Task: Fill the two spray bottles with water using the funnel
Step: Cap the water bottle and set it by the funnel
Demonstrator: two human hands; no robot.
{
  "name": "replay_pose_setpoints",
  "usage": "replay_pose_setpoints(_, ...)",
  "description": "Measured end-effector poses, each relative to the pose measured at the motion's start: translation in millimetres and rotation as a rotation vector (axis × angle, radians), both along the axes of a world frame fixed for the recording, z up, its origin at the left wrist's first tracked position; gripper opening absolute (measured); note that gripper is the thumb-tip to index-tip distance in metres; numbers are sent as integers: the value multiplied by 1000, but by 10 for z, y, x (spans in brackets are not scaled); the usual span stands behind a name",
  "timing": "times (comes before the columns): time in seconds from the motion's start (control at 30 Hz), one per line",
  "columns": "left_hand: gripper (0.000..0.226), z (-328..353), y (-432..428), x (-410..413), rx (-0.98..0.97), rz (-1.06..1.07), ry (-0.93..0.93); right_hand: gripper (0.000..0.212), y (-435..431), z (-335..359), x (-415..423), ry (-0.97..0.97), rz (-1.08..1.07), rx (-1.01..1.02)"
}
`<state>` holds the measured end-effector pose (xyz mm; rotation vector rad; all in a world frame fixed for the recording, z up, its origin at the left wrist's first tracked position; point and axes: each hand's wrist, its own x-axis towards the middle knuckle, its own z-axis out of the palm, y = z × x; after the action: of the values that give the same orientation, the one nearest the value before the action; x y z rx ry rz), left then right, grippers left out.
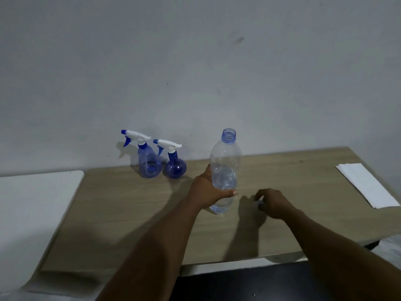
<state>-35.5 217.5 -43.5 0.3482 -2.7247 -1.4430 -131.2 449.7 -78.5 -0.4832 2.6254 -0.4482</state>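
White slab (39, 192) at far left, butted against the wooden table (121, 218). At the table's back edge by the wall: tall spray bottle (149, 164) and round spray bottle (175, 168), just beside each other, upright, trigger heads on. They look parked out of the way until the pouring gear is ready, and neither can take water until its head is unscrewed. The fill level in both is hard to read through the blue tint.

Centre: left hand (207, 190) wraps the lower body of the water bottle (225, 164), thumb across the front. The bottle stands upright on the table, mouth uncapped, roughly half full. The grip low down probably just steadies it, since an open bottle tips easily.

Right hand (274, 203) is low over the table just right of the bottle, fingers curled down around a small bluish bit (259, 205) (likely the cap). I cannot tell whether it is pinched or let go.

Far right: white paper sheet (366, 183) lies flat, probably for spills.

No funnel in view. Task barely started.
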Motion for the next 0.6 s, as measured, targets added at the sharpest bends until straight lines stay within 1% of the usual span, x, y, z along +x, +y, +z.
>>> replay_pose_setpoints(0.07, 107, -13, 68, -47, 2, 19, -9, 17, 13, 290, -223, 13, -56, -116)
replay_pose_setpoints(0.13, 109, -28, 128, -86, 11, 34, -12, 14, -24, 679, -406, -31, -128, -325)
replay_pose_setpoints(0.2, 112, -41, 184, -118, 13, 41, -13, 16, -75, 1130, -514, -91, -150, -542)
replay_pose_setpoints(0.27, 112, -85, 215, -161, 13, 47, -20, 21, -127, 1591, -550, -111, -83, -689)
replay_pose_setpoints(0.33, 110, -113, 237, -193, 20, 40, -28, 23, -189, 1979, -529, -145, 35, -781)
replay_pose_setpoints(0.43, 104, -147, 243, -227, 30, 12, -11, 21, -318, 2347, -452, -164, 207, -808)
replay_pose_setpoints(0.5, 105, -149, 235, -228, 24, 19, 8, 16, -434, 2451, -373, -97, 290, -736)
replay_pose_setpoints(0.6, 107, -145, 233, -236, -8, 15, -9, 13, -578, 2442, -276, 56, 395, -581)
